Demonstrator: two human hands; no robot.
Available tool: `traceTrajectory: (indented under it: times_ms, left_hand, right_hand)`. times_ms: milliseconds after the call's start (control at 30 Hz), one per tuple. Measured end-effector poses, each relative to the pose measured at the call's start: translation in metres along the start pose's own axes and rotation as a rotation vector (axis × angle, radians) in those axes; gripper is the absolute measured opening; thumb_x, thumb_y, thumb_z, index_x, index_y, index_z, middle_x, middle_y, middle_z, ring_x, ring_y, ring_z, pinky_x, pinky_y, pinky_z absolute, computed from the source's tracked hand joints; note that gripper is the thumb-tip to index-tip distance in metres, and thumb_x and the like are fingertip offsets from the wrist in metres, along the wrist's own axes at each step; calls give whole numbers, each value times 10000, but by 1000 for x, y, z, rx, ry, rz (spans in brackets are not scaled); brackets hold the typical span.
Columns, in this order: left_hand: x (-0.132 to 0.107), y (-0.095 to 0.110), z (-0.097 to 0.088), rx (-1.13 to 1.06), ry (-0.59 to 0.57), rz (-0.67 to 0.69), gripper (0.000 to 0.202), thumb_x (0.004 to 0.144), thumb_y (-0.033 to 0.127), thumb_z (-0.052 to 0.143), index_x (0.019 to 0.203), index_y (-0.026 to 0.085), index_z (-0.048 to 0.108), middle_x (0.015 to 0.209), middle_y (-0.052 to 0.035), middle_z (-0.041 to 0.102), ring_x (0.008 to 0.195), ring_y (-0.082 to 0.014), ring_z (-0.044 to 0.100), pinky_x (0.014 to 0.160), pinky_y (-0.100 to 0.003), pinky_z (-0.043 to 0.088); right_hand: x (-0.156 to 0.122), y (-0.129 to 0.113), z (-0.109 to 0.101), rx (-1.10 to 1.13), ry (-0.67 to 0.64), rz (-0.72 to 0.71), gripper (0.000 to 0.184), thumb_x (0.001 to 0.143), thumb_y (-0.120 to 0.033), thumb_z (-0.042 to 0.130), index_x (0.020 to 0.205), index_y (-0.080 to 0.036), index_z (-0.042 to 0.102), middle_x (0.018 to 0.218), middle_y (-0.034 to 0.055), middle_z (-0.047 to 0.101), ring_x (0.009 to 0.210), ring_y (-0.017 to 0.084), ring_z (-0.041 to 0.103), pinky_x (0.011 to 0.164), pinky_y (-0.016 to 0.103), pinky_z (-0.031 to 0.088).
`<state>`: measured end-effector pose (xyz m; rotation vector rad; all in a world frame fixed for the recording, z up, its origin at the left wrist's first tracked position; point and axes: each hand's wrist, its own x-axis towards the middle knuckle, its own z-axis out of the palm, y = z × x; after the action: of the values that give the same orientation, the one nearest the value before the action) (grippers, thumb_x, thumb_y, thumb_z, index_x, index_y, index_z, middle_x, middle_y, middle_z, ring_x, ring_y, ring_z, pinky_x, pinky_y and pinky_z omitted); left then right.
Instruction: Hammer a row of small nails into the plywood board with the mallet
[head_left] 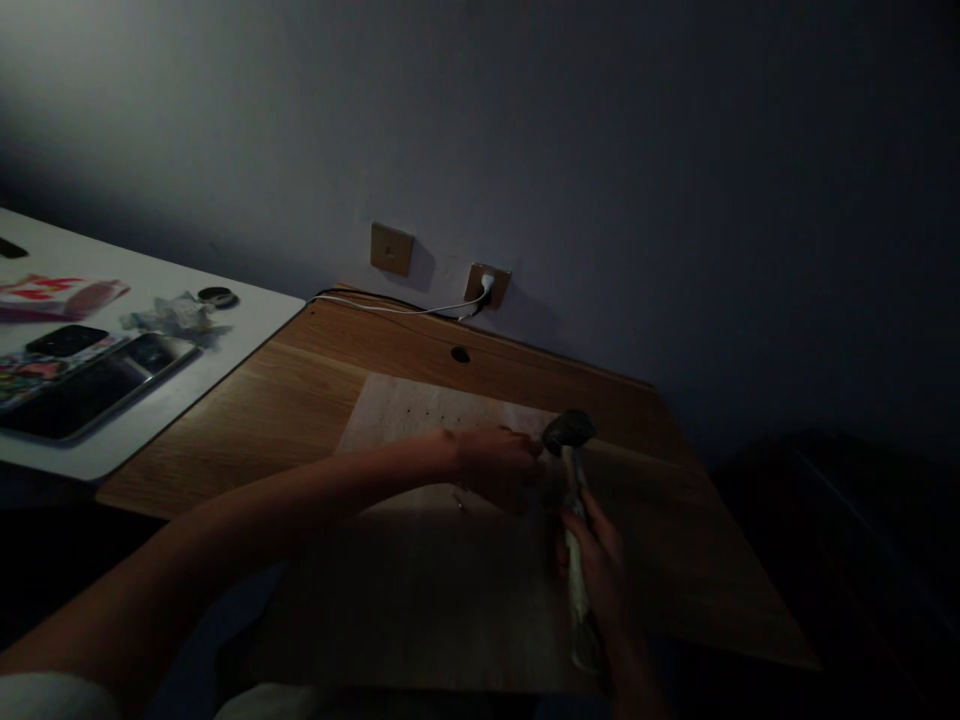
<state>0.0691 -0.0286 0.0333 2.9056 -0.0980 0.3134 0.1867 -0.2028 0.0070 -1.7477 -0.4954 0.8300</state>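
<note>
Right hand (596, 560) clenches a hammer (573, 455) beside the left hand (495, 465), pinching something unseen on a pale sheet (409, 410) already dotted

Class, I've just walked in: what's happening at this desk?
A person works at a wooden desk in dim light. Their right hand grips a dark-headed, pale-handled hammer, its head beside the left hand, which rests on a pale flat sheet dotted with small dark marks. Whether that hand pinches anything is unclear.
</note>
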Motion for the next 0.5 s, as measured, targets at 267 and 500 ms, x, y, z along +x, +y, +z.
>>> traceTrajectory:
  times_ms: [267,500]
  left_hand:
    - [8,19,17,84,-167,-140,292,845,426,692,962,164,748,1077,-163,706,859,-274,698,669,-337,516]
    - [11,-12,6,-214,-95,-307,88,823,238,688,888,184,714,845,-50,748,736,-190,690,587,-246,430]
  right_hand:
    - [1,1,-1,-21,13,24,721,656,-541,760,1261,-177,611,479,-115,468,352,104,436,342,197,323]
    - [1,0,0,-24,8,5,712,653,-557,732,1229,-159,602,421,-109,470,345,111,396,341,203,319]
